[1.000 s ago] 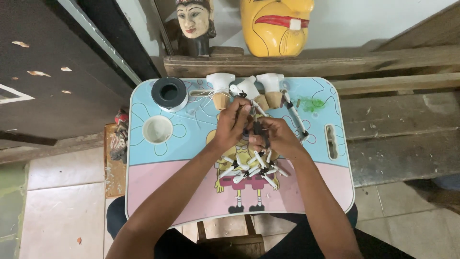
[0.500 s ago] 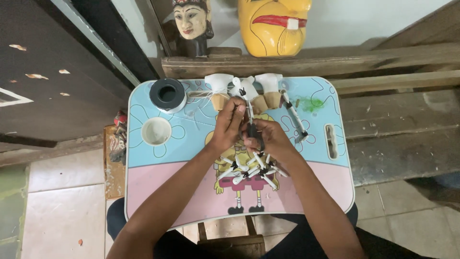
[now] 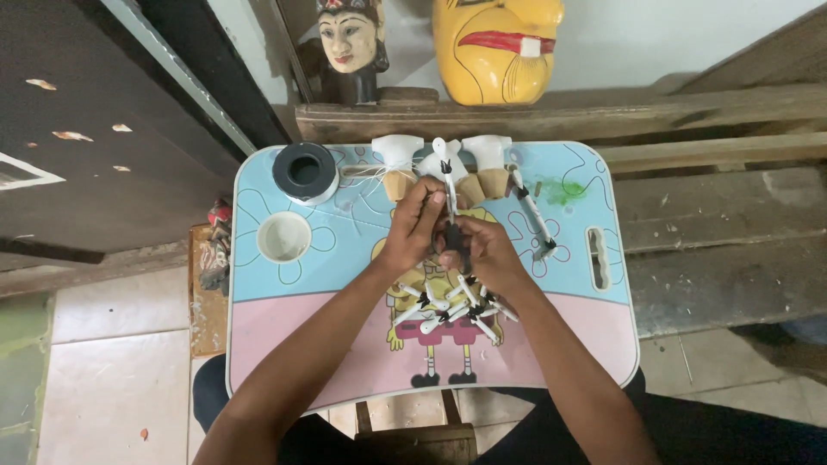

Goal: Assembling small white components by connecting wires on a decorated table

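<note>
both hands meet above the middle of the cartoon-printed lap table (image 3: 276, 362). the left hand (image 3: 412, 231) pinches the shaft of a thin white stick with a black-marked tip (image 3: 448, 176), standing almost upright. the right hand (image 3: 482, 251) is curled around the stick's dark lower end, though what exactly it grips is hard to make out. just below the hands lies a heap of white and black sticks (image 3: 448, 306). a black round tub (image 3: 305, 170) and a white cup (image 3: 283, 237) sit at the table's left.
</note>
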